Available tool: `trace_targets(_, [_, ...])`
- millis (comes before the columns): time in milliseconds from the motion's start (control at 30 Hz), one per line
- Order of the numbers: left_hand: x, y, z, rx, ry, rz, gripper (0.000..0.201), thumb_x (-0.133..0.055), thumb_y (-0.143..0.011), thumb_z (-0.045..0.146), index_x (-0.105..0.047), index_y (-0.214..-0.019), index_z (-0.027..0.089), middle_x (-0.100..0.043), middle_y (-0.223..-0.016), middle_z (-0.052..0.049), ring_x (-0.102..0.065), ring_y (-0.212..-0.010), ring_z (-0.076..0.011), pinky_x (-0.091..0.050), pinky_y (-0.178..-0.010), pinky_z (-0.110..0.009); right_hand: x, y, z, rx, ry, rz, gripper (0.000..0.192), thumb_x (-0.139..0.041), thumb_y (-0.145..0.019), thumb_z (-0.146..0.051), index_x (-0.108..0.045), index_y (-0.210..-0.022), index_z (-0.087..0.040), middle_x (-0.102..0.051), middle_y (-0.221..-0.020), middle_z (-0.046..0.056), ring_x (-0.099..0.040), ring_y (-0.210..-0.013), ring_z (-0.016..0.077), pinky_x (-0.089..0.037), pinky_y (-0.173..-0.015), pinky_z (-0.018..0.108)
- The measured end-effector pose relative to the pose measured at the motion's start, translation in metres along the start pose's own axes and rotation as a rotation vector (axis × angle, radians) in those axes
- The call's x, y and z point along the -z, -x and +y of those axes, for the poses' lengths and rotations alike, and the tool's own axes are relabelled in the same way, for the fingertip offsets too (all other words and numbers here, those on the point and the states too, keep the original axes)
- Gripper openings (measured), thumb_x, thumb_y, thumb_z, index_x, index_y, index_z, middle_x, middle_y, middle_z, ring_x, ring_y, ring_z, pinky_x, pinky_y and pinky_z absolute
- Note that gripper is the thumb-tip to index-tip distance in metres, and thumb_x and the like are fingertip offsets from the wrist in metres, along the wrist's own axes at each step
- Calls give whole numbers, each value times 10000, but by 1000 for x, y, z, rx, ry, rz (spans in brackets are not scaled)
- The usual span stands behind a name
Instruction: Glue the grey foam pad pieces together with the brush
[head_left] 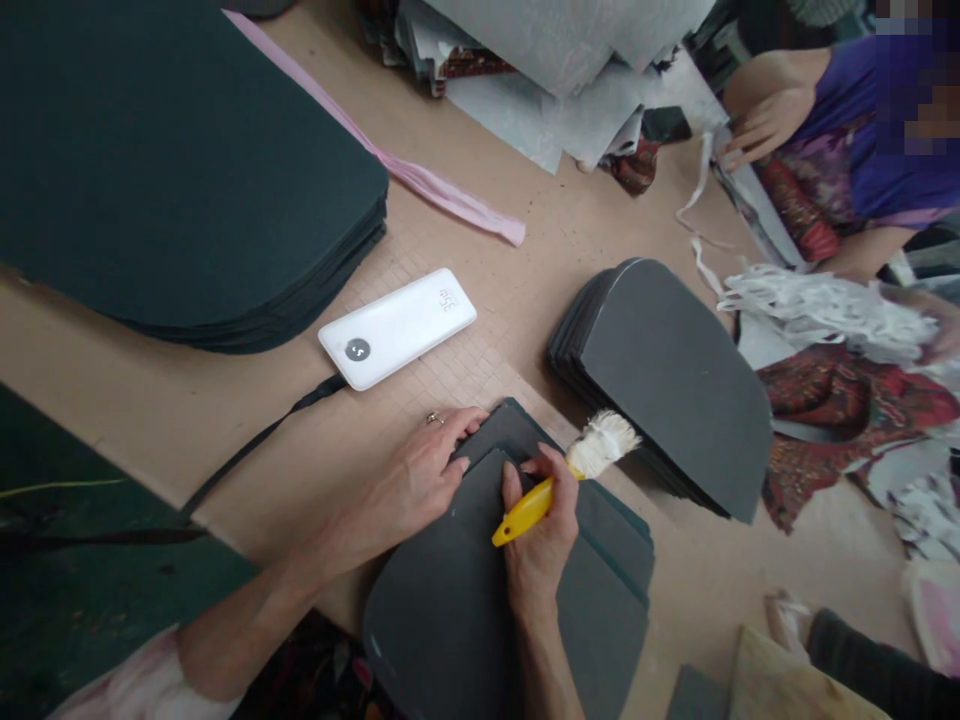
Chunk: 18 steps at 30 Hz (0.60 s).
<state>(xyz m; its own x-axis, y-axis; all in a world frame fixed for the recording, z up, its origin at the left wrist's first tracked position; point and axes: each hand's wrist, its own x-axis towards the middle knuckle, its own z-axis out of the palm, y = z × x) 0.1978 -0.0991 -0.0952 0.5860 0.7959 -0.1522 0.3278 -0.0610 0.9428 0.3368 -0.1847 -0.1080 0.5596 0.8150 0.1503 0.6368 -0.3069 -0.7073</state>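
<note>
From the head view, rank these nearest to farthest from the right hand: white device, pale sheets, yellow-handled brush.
1. Yellow-handled brush: held in the right hand.
2. White device: up and left of it.
3. Pale sheets: at the view's top.

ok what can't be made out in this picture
All in the head view:
Part of the brush's yellow handle: hidden by the right hand.
Lower end of the gray sheets: cut off by the bottom edge.
Far side of the large dark stack: cut off by the left and top edges.

Matt sheets, plastic brush handle
</note>
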Motion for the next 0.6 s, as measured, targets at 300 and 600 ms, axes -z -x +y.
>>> trace_targets(300, [-12, 0, 9, -50, -264, 51, 597, -543, -756, 120, -308, -1297, 210, -468, -1191, -77, -453, -1076, -218, -416, -937, -401, 1, 4, 3, 114, -89, 194, 258, -607, -805, -254, -527, -1041, -190, -594, -1005, 76, -568, -976, 188, -435, -886, 400])
trace_targets(600, [-25, 8, 20, -280, -577, 58, 533, -373, -784, -1, -398, -1287, 174, -381, -1369, -85, -353, -1163, -238, -359, -985, -418, 25, 41, 24, 188, 70, 150, 200, -560, -831, -194, -558, -1030, -179, -591, -1156, 128, -544, -1077, 216, -456, -868, 415])
